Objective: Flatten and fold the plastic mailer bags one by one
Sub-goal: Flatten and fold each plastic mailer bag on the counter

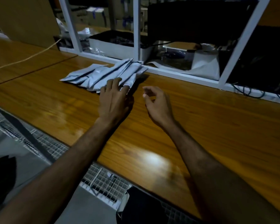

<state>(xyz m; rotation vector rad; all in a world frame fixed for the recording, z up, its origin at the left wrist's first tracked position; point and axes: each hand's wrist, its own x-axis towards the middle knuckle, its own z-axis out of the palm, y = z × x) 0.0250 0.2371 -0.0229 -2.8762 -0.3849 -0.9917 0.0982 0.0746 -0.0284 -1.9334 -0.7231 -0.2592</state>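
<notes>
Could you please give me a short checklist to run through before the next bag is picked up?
1. Left hand on the pile of bags: ok, straight fingers rest on its near edge.
2. Right hand free to help: ok, loosely curled, holding nothing, above the table.
3. Bare wood in front of the pile for flattening: ok.
4. Only one bag under the fingers: cannot tell, the layers overlap.
5. Pile clear of the white frame: not ok, its far end lies against the frame.
</notes>
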